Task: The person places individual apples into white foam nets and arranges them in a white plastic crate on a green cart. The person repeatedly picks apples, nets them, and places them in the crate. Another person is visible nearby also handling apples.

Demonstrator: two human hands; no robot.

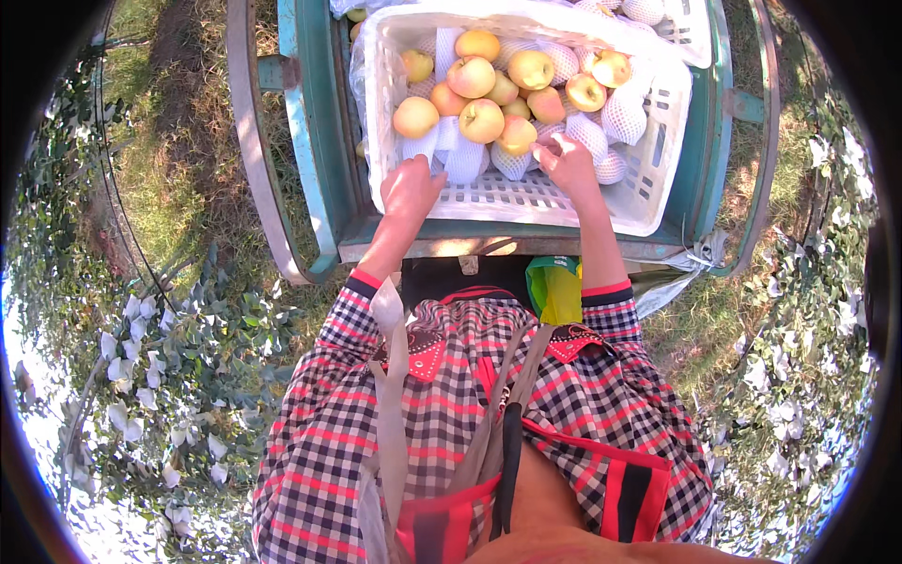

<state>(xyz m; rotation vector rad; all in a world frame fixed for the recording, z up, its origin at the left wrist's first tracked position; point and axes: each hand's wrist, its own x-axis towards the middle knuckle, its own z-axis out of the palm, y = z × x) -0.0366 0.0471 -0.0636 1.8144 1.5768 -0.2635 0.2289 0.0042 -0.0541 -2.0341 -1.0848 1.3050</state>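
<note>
A white plastic crate (542, 206) holds bare yellow-pink apples (481, 120) in its middle and left, with apples in white foam nets (624, 120) around and beneath them. At the crate's near left, my left hand (412, 185) has its fingertips at a white foam net sleeve (421, 144); whether it grips the sleeve I cannot tell. My right hand (564, 161) is over the near side of the crate, its bent fingers close beside a bare apple (516, 135). Its fingertips are near netted fruit, and a firm hold is not visible.
The crate rests in a teal metal cart (328, 141) with curved side rails (257, 141). A second white crate (694, 32) with netted fruit is at the far right. A green and yellow bag (557, 289) hangs below the cart's near edge. Leafy branches flank both sides.
</note>
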